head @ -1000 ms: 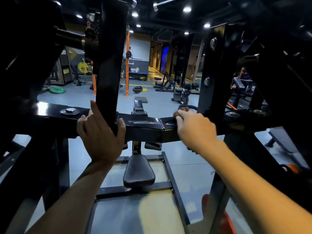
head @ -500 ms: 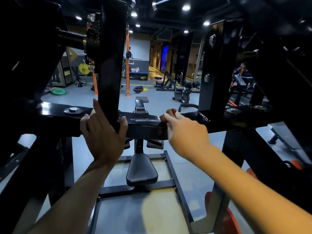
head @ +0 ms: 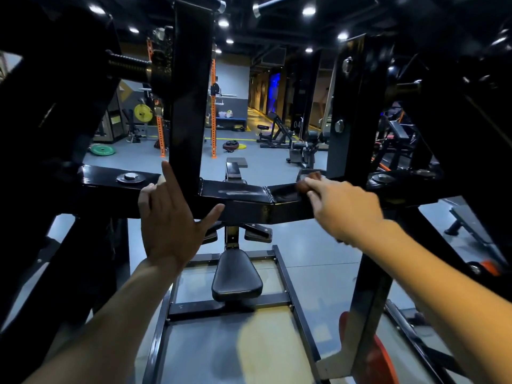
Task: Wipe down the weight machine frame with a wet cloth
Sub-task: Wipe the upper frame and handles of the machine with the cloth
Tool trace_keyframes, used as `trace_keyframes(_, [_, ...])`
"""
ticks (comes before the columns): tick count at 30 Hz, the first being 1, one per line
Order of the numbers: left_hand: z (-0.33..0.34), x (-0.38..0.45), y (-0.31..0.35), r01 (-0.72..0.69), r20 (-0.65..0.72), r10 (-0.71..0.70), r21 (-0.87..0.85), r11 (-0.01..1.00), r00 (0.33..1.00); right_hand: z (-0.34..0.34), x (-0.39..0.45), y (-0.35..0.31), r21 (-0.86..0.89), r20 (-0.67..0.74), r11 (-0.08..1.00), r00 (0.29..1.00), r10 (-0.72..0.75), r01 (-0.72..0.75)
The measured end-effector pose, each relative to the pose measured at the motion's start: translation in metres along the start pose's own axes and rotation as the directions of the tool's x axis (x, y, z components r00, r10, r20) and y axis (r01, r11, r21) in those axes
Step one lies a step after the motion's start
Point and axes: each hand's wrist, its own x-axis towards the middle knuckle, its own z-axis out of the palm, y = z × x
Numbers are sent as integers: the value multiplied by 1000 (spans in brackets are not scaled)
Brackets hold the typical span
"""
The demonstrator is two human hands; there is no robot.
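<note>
The black weight machine frame fills the view. Its horizontal crossbar [head: 241, 196] runs between a left upright [head: 191, 92] and a right upright [head: 352, 120]. My left hand [head: 169, 228] holds the crossbar at the foot of the left upright: index finger straight up beside the upright, thumb spread on the bar's front face, other fingers hooked over its top. My right hand [head: 343, 209] grips a small dark brownish cloth [head: 306, 185] and presses it on the crossbar's top, right of the weld seam. Most of the cloth is hidden under the fingers.
A black seat pad [head: 237, 278] and the machine's base rails [head: 293, 297] lie below the crossbar. A red weight plate [head: 379, 356] sits low right. Thick black frame arms close in on both sides. Benches, racks and plates stand on the grey floor beyond.
My right hand slid the cloth left along the crossbar toward the weld seam, then back right. My left thumb has spread away from the upright; that hand stays in place.
</note>
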Motion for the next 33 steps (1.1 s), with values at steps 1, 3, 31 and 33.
trace_keyframes(1, [-1, 0, 0, 0, 9, 0, 15, 1000, 1000, -2, 5, 6, -15, 7, 997, 998, 69, -69])
trace_keyframes(3, [-2, 0, 1, 10, 33, -11, 36, 999, 999, 4, 15, -4, 28, 15, 992, 992, 125, -126])
trace_keyframes(31, [-12, -1, 0, -12, 140, 12, 1, 1000, 990, 17, 34, -48, 42, 76, 999, 997, 10, -13])
trace_keyframes(33, [-12, -1, 0, -13, 142, 12, 2, 1000, 990, 23, 28, -62, 78, 67, 993, 994, -89, 84])
